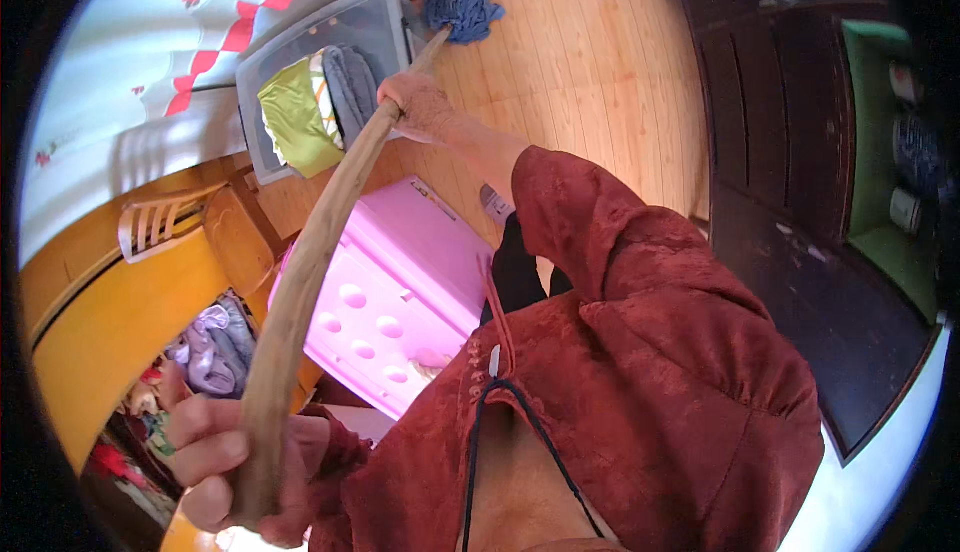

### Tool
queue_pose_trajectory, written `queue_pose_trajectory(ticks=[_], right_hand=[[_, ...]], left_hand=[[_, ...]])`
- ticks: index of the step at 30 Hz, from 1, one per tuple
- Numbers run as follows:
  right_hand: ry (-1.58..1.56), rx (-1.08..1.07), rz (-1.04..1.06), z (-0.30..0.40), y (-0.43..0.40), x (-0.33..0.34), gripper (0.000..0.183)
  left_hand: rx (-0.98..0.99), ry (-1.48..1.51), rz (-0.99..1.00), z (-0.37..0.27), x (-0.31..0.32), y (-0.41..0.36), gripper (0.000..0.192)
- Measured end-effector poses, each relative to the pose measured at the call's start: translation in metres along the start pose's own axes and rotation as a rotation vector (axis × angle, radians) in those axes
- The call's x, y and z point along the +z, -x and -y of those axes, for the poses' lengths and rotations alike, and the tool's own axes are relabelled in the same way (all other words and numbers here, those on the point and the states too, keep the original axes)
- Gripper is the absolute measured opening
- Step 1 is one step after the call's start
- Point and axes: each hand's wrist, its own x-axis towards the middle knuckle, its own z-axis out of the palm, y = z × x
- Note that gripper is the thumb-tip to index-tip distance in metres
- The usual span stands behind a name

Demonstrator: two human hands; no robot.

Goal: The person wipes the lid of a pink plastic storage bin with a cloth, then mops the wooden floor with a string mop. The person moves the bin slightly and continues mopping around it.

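Note:
A mop with a long wooden handle [322,244] runs from the lower left up to its blue cloth head [466,10], which lies on the wood-patterned floor. My left hand [240,454] is closed around the near end of the handle, at lower left. Farther along, toward the mop head, my right hand [417,102] grips the same handle, its arm stretched out from a dark red sleeve. The mop head rests beside a clear plastic bin and close to the wooden edging.
The clear plastic bin [251,121] holds folded green and grey cloths. A pink plastic storage box [431,252] stands below the handle. A wooden chair [236,233] and piled clothes [206,357] are at left, a patterned curtain [150,49] at upper left, dark furniture [772,132] at right.

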Motion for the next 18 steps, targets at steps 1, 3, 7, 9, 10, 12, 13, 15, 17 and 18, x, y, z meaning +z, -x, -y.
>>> queue_pose_trajectory(ticks=[1,3,7,9,10,12,13,15,17,18], right_hand=[[0.002,-0.012,-0.004,0.004,0.012,-0.018,0.03],[0.006,-0.018,-0.054,0.009,0.039,-0.056,0.03],[0.017,0.043,-0.195,0.012,0.115,-0.132,0.028],[0.037,0.097,-0.247,0.019,0.158,-0.16,0.027],[0.067,0.138,-0.272,0.018,0.184,-0.17,0.027],[0.082,0.244,-0.304,0.011,0.237,-0.187,0.025],[0.065,0.306,-0.311,0.006,0.265,-0.192,0.025],[0.109,0.534,-0.265,0.0,0.321,-0.199,0.024],[0.122,0.656,-0.209,-0.018,0.394,-0.197,0.022],[0.12,0.751,-0.155,-0.024,0.431,-0.201,0.022]], left_hand=[[-0.003,0.099,0.114,-0.004,-0.009,-0.017,0.05],[0.02,0.229,0.098,-0.004,-0.007,-0.05,0.053],[-0.087,0.558,0.046,-0.02,0.035,-0.085,0.051],[-0.081,0.483,0.141,-0.036,0.061,-0.101,0.046],[-0.111,0.527,0.154,-0.037,0.076,-0.103,0.047],[-0.175,0.611,0.186,-0.034,0.108,-0.105,0.048],[-0.252,0.797,0.236,-0.031,0.128,-0.099,0.05],[-0.42,0.833,0.333,-0.037,0.177,-0.071,0.043],[-0.632,0.727,0.255,-0.05,0.226,-0.019,0.037],[-0.763,0.897,0.324,-0.064,0.256,0.01,0.035]])
